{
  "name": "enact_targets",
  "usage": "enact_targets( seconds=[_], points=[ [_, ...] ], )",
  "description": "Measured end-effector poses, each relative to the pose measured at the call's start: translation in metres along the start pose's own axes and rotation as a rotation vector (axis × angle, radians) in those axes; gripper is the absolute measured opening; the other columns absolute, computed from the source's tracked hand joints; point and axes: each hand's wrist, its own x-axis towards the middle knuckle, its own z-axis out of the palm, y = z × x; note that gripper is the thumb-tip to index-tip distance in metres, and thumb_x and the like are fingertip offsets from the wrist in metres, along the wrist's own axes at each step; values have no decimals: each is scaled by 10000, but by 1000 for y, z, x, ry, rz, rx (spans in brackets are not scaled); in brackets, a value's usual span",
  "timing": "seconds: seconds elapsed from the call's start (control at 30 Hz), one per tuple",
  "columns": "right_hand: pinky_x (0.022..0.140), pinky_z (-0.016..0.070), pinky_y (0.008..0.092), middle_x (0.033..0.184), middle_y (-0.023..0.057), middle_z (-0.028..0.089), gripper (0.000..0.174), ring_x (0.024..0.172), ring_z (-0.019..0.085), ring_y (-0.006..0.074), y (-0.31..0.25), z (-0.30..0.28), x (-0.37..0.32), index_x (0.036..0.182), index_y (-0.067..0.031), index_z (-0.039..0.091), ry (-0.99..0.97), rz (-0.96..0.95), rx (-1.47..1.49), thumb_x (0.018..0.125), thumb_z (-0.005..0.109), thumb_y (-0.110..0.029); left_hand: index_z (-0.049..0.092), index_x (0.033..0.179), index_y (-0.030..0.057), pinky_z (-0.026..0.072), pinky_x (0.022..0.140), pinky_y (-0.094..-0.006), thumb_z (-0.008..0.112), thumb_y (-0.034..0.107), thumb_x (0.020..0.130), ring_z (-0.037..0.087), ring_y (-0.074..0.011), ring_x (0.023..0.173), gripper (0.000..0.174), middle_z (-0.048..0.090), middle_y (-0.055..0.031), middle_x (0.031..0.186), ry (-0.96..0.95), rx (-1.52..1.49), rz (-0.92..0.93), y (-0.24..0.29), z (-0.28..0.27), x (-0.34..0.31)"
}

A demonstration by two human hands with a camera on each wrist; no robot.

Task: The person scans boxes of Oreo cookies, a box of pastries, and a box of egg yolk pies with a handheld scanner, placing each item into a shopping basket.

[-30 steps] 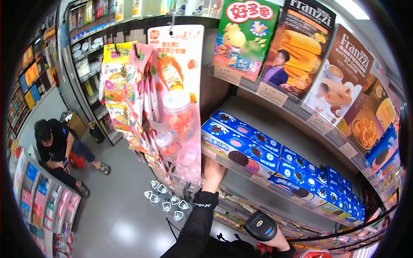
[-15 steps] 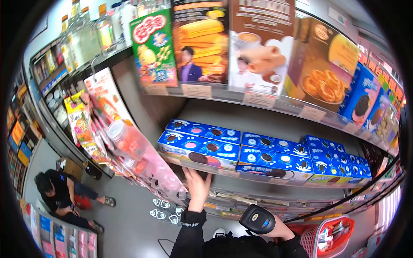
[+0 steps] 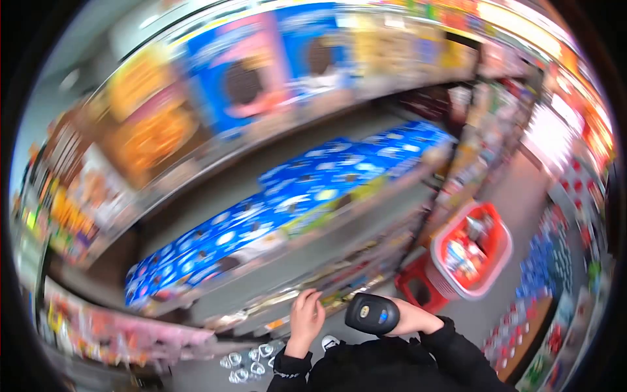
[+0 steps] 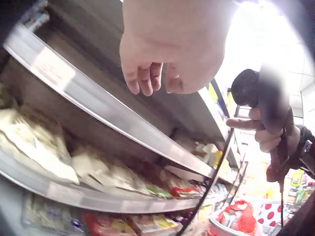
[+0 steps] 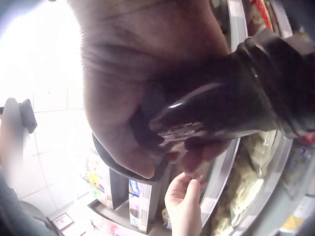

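My left hand hangs before the lower shelves with loosely bent fingers and nothing in them; the left wrist view shows the same empty hand below a shelf edge. To its right, my right hand grips a black handheld scanner. In the right wrist view the fingers of that hand wrap round the dark handle. Blue cookie boxes, blurred, stand in a long row on the shelf above both hands.
Larger snack boxes line the shelf above. A red and pink basket holding packages stands at the right, by a red stool. Bottles stand on the floor at lower left; bagged goods fill a lower shelf.
The head view has swung right, bringing the basket and aisle further in. My left hand has come away from the shelf edge under the blue boxes. My right hand still holds the scanner.
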Motion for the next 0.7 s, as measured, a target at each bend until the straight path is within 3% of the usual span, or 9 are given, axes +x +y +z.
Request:
enact_targets(
  seconds=[0.13,0.4,0.53,0.6,0.63,0.7],
  points=[
    [894,363,329,1157,151,459,586,1039,466,270,18,-38,-83,1121,-19,474,177,-115,15,603,716,-145,570,890,34,454,706,-350,539,29,707,555,-296,825,185,555,-124,926,-206,-140,115,51,68,-7],
    [868,384,332,1087,128,494,540,1003,490,241,52,-86,-242,1106,-11,467,488,45,26,622,692,-92,571,890,28,453,705,-340,536,53,728,554,-302,838,167,559,-131,918,-544,-172,211,144,155,-22],
    [886,372,330,1094,131,494,539,1021,479,241,68,-95,-293,1114,-10,459,625,49,3,629,681,-81,572,889,38,455,702,-338,534,61,731,557,-297,835,164,562,-122,909,-586,-181,252,170,197,-24],
    [915,354,338,1151,131,482,673,1058,469,249,72,-101,-315,1178,-7,409,627,156,36,587,711,-115,572,887,40,456,699,-337,536,62,730,559,-295,831,163,562,-120,906,-621,-191,218,188,213,-23],
    [910,357,329,1134,140,481,592,1061,462,255,65,-104,-324,1161,-12,431,661,148,52,627,677,-80,573,885,42,457,696,-336,538,63,729,560,-293,827,162,563,-119,903,-643,-198,186,195,222,-22],
    [913,355,329,1144,142,478,595,1065,460,255,66,-108,-339,1162,-12,430,686,190,69,625,678,-80,573,885,41,457,694,-336,537,64,730,562,-289,819,160,563,-118,900,-652,-217,186,200,243,-21]
  ],
)
